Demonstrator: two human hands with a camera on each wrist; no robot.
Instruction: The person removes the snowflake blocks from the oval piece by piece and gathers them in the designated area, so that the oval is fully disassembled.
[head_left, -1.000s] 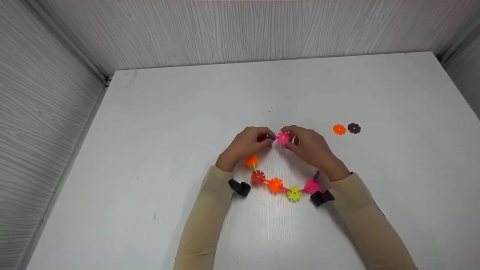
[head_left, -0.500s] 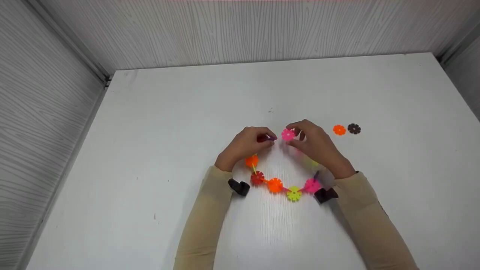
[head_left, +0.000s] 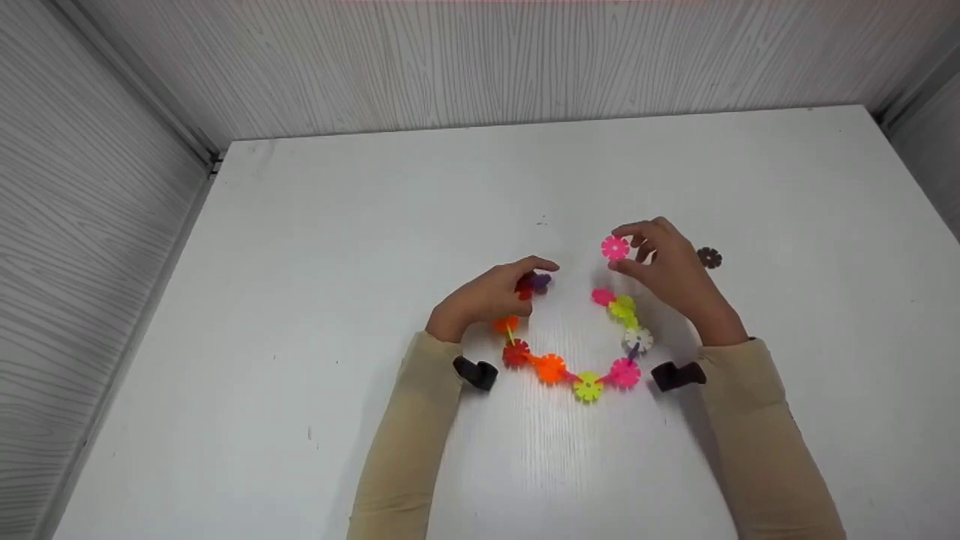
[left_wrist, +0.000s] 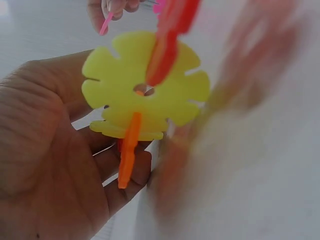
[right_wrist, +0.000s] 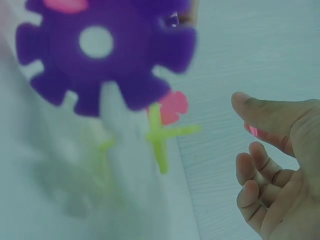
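A chain of slotted plastic snowflake discs curves across the table, open at the far side. My right hand point(head_left: 671, 274) pinches a loose pink disc point(head_left: 615, 247) between thumb and index finger, above the chain's right end, a pink disc point(head_left: 602, 297). My left hand point(head_left: 484, 300) is at the left end, thumb and index finger spread apart around a purple disc point(head_left: 541, 282) and a red one point(head_left: 524, 294). In the left wrist view a yellow disc point(left_wrist: 110, 90) with an orange one point(left_wrist: 129, 155) slotted into it stands before the loosely bent fingers.
A dark brown disc point(head_left: 709, 258) lies right of my right hand. The chain's near side has an orange disc point(head_left: 551, 369), a yellow-green disc point(head_left: 589, 387) and a pink disc point(head_left: 624, 373). Behind the white table point(head_left: 375, 195) rises a wood-grain panel point(head_left: 480, 60).
My right hand has moved right and away with the pink disc, uncovering the chain's right end and now covering the loose orange disc. My left thumb and index finger have parted from their pinch.
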